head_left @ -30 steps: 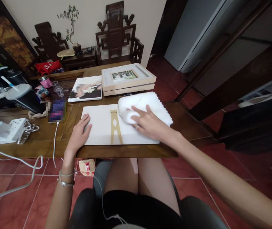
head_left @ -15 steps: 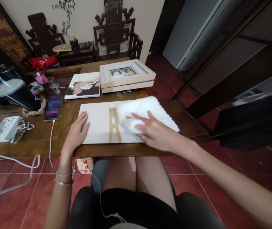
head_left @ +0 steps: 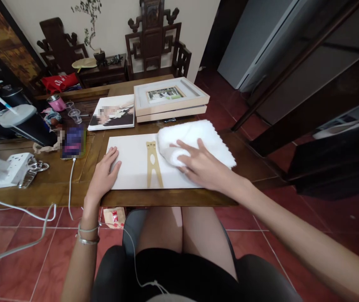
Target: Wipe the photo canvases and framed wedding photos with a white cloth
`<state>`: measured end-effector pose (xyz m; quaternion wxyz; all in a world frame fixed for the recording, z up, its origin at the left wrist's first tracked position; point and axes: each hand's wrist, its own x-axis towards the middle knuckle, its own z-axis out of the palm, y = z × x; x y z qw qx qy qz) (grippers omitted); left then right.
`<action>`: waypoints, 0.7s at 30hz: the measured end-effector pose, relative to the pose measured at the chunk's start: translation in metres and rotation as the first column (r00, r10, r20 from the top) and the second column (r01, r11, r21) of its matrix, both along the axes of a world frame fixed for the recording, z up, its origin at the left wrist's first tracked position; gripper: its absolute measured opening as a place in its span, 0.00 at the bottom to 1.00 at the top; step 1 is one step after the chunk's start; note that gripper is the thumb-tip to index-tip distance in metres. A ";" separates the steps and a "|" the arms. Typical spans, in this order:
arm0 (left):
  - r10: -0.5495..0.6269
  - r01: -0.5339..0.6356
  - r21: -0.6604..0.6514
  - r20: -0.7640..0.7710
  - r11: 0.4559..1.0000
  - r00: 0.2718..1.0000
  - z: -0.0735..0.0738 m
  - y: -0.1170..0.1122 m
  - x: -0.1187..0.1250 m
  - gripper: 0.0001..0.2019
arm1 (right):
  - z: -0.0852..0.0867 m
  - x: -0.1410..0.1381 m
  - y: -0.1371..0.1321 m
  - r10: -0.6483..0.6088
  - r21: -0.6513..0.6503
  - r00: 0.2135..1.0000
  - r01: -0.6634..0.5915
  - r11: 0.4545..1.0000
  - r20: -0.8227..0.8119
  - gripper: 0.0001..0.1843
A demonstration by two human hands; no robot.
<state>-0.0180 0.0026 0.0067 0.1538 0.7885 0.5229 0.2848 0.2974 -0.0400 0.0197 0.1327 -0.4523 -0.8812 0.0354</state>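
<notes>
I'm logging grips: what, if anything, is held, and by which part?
The right hand holds the white cloth by its bunched near part; the left hand, on the white panel, holds nothing.

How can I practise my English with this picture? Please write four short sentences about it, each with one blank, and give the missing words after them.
1. The right hand is on a fluffy cloth whose colour is ____.
2. The left hand touches the ____ end of the pale board.
3. At its lower end, the yellowish shape on the board divides into ____ legs.
4. Near the clear cups, the outside of the mug is ____.

Missing words: white; left; two; pink.
</notes>
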 end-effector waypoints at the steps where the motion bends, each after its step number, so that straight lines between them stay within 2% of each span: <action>1: -0.001 0.001 0.001 0.000 1.000 1.000 0.000 0.000 0.000 0.24 | 0.000 -0.001 -0.020 -0.008 0.016 1.000 0.009 1.000 -0.018 0.09; 5: -0.002 0.002 -0.002 -0.009 1.000 1.000 0.001 0.000 0.001 0.24 | 0.000 -0.005 -0.084 0.013 0.041 0.999 -0.011 0.999 -0.038 0.11; 7: -0.004 0.004 -0.002 -0.018 1.000 1.000 0.001 -0.001 0.001 0.24 | 0.001 -0.004 -0.097 0.064 0.044 0.997 -0.062 0.997 -0.051 0.11; 9: -0.006 0.006 0.001 -0.024 1.000 1.000 0.001 -0.001 0.001 0.23 | 0.004 -0.003 -0.095 0.091 0.016 0.994 -0.090 0.996 -0.061 0.13; 12: -0.011 0.011 0.005 -0.027 1.000 1.000 0.000 0.000 0.001 0.23 | 0.014 -0.003 -0.071 0.067 -0.063 0.996 -0.071 0.995 -0.062 0.15; 16: -0.018 0.018 -0.002 -0.023 1.000 1.000 -0.003 0.001 -0.001 0.24 | 0.024 -0.007 -0.017 -0.006 -0.097 0.999 0.002 0.995 -0.037 0.14; 21: -0.008 0.007 -0.003 -0.009 1.000 1.000 -0.003 0.000 -0.001 0.23 | 0.013 -0.014 0.047 -0.126 -0.074 0.992 0.128 0.989 0.028 0.16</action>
